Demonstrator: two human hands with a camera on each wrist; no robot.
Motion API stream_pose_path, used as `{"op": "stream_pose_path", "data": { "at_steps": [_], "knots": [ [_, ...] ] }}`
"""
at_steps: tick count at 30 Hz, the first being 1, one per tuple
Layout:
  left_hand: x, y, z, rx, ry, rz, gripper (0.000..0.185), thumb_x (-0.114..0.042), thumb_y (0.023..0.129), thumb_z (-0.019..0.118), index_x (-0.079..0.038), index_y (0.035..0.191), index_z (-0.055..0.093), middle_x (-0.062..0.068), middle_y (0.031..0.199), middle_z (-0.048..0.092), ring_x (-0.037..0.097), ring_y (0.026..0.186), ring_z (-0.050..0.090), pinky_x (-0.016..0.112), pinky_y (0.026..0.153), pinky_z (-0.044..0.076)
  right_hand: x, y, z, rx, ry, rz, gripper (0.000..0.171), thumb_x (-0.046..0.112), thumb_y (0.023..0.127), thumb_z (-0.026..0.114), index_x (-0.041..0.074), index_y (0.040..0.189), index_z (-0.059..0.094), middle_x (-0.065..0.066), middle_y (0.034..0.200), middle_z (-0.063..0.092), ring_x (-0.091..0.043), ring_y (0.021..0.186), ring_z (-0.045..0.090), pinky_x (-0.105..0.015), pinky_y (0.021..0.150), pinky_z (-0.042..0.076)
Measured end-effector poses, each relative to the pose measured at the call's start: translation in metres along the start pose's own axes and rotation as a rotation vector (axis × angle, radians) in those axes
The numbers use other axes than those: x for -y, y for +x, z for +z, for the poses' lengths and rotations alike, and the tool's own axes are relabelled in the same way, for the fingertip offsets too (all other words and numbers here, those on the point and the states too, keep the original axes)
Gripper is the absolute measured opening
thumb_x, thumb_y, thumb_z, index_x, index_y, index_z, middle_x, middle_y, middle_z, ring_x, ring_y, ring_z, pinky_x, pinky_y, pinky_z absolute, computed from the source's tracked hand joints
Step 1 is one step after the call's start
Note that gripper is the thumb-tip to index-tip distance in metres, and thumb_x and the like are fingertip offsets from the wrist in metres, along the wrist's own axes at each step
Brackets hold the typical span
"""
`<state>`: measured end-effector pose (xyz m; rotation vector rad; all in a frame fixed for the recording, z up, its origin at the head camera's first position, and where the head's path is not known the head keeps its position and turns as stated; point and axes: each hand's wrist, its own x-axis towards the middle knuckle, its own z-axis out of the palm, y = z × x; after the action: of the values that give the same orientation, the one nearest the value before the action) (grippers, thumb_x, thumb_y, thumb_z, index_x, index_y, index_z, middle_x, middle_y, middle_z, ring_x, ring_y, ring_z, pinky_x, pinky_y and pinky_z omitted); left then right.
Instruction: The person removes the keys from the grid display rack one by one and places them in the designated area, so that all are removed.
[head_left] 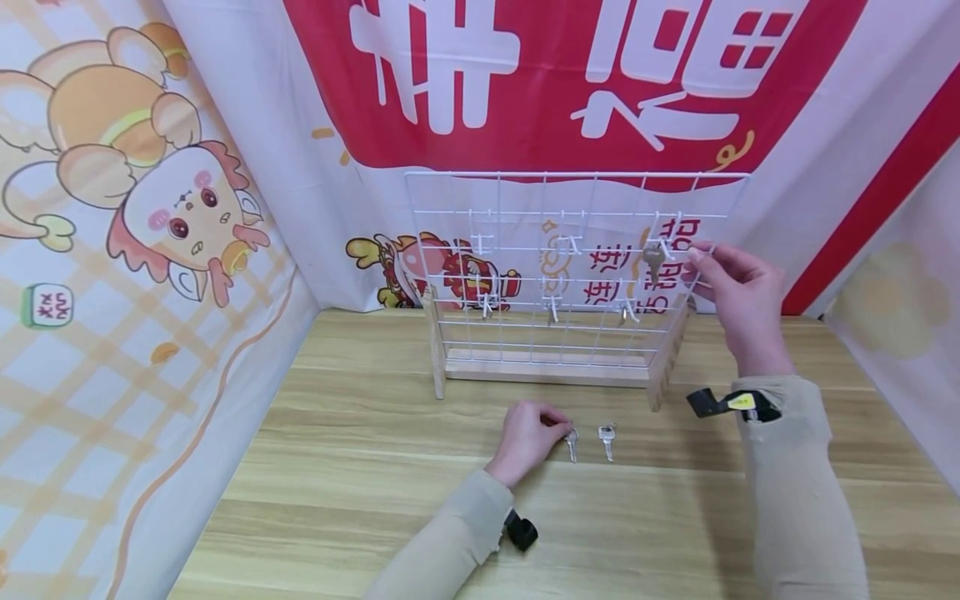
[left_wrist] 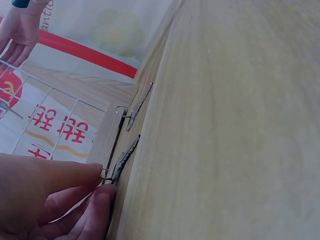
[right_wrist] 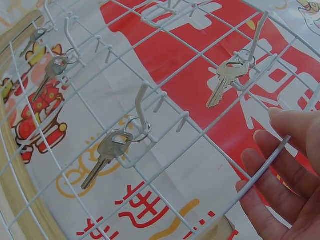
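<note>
On the tabletop my left hand (head_left: 527, 440) pinches the small ring of a silver key (head_left: 572, 443) between thumb and finger. The left wrist view shows that key (left_wrist: 124, 159) close up, its blade touching the wood. Beside it lies another key (head_left: 607, 442) with its own ring. At the upper right side of a white wire rack (head_left: 596, 175), my right hand (head_left: 742, 292) grips the edge wire, with the thumb in front and fingers behind. A key (right_wrist: 227, 80) hangs from a hook near that hand. Another hanging key (right_wrist: 112, 147) is lower on the grid.
The rack stands on a wooden base (head_left: 547, 369) with two side legs. White hooks stick out from it in two rows, some with keys (right_wrist: 49, 72). A printed red and white cloth (head_left: 420, 150) hangs behind, and a patterned cloth (head_left: 150, 333) covers the left side.
</note>
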<state>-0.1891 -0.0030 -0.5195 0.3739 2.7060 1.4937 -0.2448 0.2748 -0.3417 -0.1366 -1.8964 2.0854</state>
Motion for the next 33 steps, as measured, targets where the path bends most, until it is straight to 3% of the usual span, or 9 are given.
{"op": "stream_pose_path", "data": {
  "at_steps": [12, 20, 25, 33],
  "knots": [
    [-0.003, -0.002, -0.002, 0.016, -0.050, -0.006, 0.008, -0.010, 0.084, 0.084, -0.007, 0.091, 0.080, -0.006, 0.080, 0.074, -0.001, 0.067, 0.063, 0.019, 0.065, 0.053, 0.001, 0.000, 0.001, -0.005, -0.023, -0.012, 0.050, 0.036, 0.083, 0.083, 0.015, 0.127, 0.073, -0.006, 0.117, 0.070, -0.018, 0.101, 0.071, -0.022, 0.080, 0.056],
    [-0.017, -0.002, -0.019, 0.003, -0.176, -0.032, 0.017, -0.010, 0.088, 0.081, -0.001, 0.101, 0.077, -0.005, 0.083, 0.072, 0.004, 0.069, 0.063, 0.021, 0.063, 0.055, 0.003, -0.002, 0.000, -0.008, -0.020, 0.009, 0.053, 0.038, 0.081, 0.084, 0.015, 0.128, 0.073, -0.007, 0.120, 0.069, -0.018, 0.104, 0.070, -0.021, 0.080, 0.055],
    [-0.039, 0.002, -0.037, -0.054, -0.241, 0.061, 0.023, -0.015, 0.088, 0.082, -0.003, 0.106, 0.077, -0.002, 0.091, 0.075, 0.006, 0.076, 0.068, 0.021, 0.070, 0.058, 0.003, -0.002, 0.001, -0.008, -0.022, 0.001, 0.052, 0.037, 0.082, 0.083, 0.015, 0.127, 0.073, -0.007, 0.120, 0.069, -0.018, 0.103, 0.070, -0.022, 0.080, 0.055],
    [-0.075, 0.004, -0.054, -0.044, -0.314, 0.205, 0.024, -0.021, 0.090, 0.081, -0.013, 0.112, 0.077, -0.007, 0.100, 0.075, 0.005, 0.086, 0.070, 0.024, 0.079, 0.058, 0.003, -0.002, 0.001, -0.010, -0.022, 0.005, 0.052, 0.037, 0.082, 0.084, 0.015, 0.127, 0.073, -0.007, 0.119, 0.070, -0.015, 0.099, 0.071, -0.022, 0.079, 0.055]
  ]
}}
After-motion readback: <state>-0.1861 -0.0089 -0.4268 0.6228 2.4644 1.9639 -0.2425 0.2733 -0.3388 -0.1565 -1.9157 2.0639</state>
